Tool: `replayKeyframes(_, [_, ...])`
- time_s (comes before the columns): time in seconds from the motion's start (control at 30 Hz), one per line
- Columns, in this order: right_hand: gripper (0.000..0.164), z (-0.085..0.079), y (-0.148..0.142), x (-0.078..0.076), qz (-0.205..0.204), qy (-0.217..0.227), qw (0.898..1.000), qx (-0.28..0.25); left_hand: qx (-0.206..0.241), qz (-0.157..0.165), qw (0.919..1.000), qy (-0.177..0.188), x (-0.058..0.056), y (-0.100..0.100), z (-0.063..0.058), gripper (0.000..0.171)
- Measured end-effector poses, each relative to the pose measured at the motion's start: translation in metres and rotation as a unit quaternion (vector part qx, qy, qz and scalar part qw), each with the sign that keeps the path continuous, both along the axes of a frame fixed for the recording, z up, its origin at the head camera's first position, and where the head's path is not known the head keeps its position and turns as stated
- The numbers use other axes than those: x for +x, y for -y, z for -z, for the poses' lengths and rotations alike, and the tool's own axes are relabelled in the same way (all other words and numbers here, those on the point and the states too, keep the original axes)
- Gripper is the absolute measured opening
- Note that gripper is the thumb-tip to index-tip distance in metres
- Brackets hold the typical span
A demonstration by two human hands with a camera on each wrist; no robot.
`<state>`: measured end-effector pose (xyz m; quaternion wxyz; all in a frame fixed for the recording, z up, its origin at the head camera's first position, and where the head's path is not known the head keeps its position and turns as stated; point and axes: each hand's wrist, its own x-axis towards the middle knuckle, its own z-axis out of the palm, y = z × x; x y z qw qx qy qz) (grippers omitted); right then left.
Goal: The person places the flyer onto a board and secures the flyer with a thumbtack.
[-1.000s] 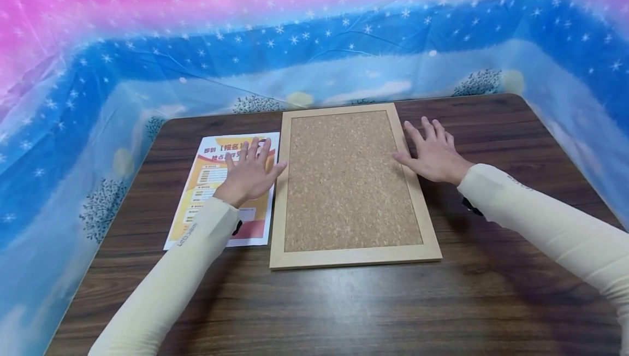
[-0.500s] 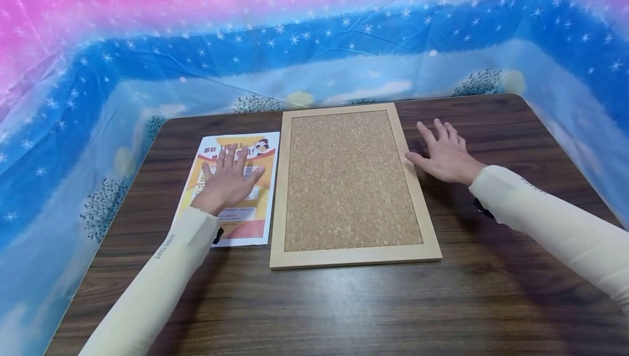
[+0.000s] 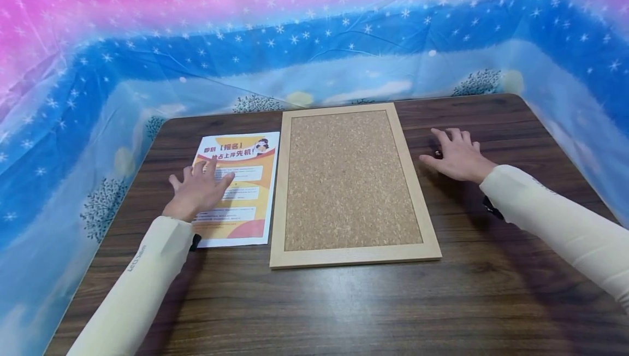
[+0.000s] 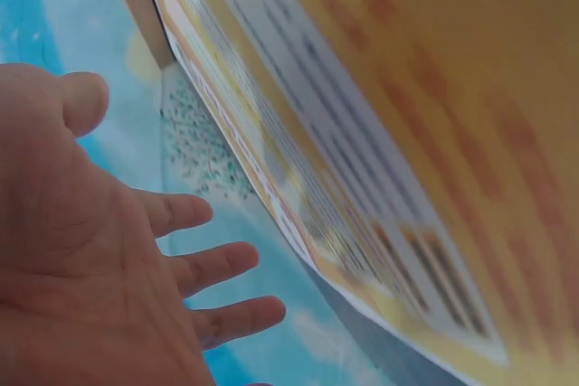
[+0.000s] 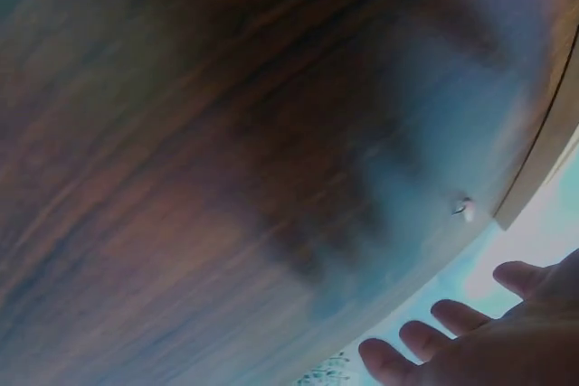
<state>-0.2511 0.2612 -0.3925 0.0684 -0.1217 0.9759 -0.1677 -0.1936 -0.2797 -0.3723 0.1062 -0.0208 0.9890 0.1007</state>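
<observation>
Hands apart, fingers loosely spread. My left hand (image 3: 197,190) is over the poster (image 3: 245,193), 9 o'clock of the corkboard (image 3: 351,181); my right hand (image 3: 461,158) is at 3 o'clock, near a small dark object (image 3: 438,154), unidentifiable.

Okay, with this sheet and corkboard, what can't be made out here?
Head view: printed sheet partly hidden behind the left hand; its fine print too small.
Head view: small dark thing near the right hand, too small to identify.
Left wrist view: the sheet's lettering, blurred.
Right wrist view: corkboard, cut off by the right edge.
</observation>
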Motion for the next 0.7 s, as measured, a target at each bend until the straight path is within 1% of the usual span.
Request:
replayKeyframes(0.1, [0.081, 0.003, -0.005, -0.002, 0.003, -0.011, 1.000, 0.000, -0.001, -0.012, 0.9999, 0.002, 0.003, 0.008, -0.002, 0.082])
replayKeyframes(0.23, [0.069, 0.006, -0.009, -0.005, 0.004, -0.022, 1.000, -0.006, -0.015, -0.025, 0.9996, -0.001, 0.007, 0.018, -0.004, 0.079])
replayKeyframes(0.33, [0.057, 0.008, -0.009, -0.007, 0.002, -0.019, 1.000, -0.004, -0.022, -0.036, 0.9991, 0.002, 0.009, 0.026, -0.006, 0.074])
replayKeyframes(0.47, [0.043, 0.011, -0.007, -0.008, 0.001, -0.014, 1.000, -0.001, -0.024, -0.046, 0.9985, 0.015, 0.011, 0.037, -0.008, 0.070])
replayKeyframes(0.7, [0.026, 0.012, -0.004, -0.010, 0.005, -0.032, 0.999, 0.003, -0.037, -0.061, 0.9962, 0.050, 0.014, 0.045, -0.008, 0.067])
